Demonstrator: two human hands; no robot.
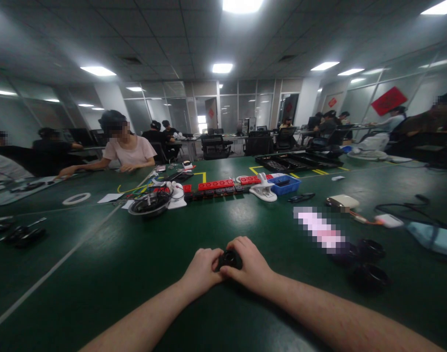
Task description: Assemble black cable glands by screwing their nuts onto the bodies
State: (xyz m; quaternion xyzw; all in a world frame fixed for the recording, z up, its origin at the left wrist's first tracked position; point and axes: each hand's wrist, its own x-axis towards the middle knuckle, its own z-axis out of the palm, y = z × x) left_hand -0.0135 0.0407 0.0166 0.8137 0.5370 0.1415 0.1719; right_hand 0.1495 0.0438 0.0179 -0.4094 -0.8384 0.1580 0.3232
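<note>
Between my two hands is a small black ring-shaped part (pixel 229 258) with a round opening facing up, held low over the green tabletop or resting on it; which of these, I cannot tell. My left hand (pixel 204 266) is closed on its left side, thumb and fingers pressed against it. Around the right side curls my right hand (pixel 252 261), fingers at the far edge and thumb at the near edge. My fingers hide much of the part's outer wall.
Several black cup-like parts (pixel 370 276) stand to the right, beside a blurred-out bright panel (pixel 321 227). Across the table lie red blocks (pixel 215 184), a blue bin (pixel 285 186), white clamp stands (pixel 263 189) and coiled black cable (pixel 150 203). A co-worker (pixel 126 151) sits at far left.
</note>
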